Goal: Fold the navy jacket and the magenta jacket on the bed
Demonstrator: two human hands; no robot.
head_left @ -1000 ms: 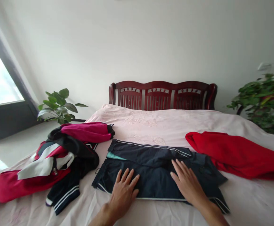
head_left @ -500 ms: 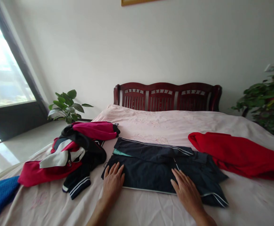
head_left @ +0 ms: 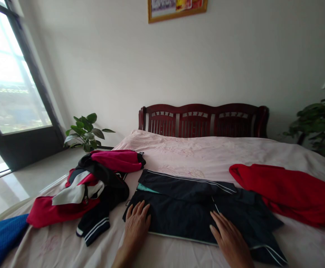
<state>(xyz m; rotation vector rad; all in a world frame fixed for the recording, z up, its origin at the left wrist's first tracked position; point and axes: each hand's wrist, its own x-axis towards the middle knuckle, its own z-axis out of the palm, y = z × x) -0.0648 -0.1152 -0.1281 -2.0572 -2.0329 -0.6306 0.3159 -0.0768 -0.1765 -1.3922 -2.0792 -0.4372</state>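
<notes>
A dark navy garment (head_left: 190,208) with thin white piping lies folded flat on the pink bedsheet (head_left: 207,152) in front of me. My left hand (head_left: 136,225) rests flat on its left end, fingers stretched out and close together. My right hand (head_left: 229,240) lies flat on the garment's lower right part, fingers extended. Neither hand holds anything.
A heap of red, white and black clothes (head_left: 90,190) lies left of the garment, a red garment (head_left: 288,191) to its right. Blue cloth (head_left: 0,238) sits at the bed's near left corner. A dark wooden headboard (head_left: 204,121), potted plants (head_left: 85,132) and a window (head_left: 8,85) surround the bed.
My left hand slid from the middle of the garment to its left end. My right hand drew back toward the near edge. The view tilted up, showing a picture frame on the wall.
</notes>
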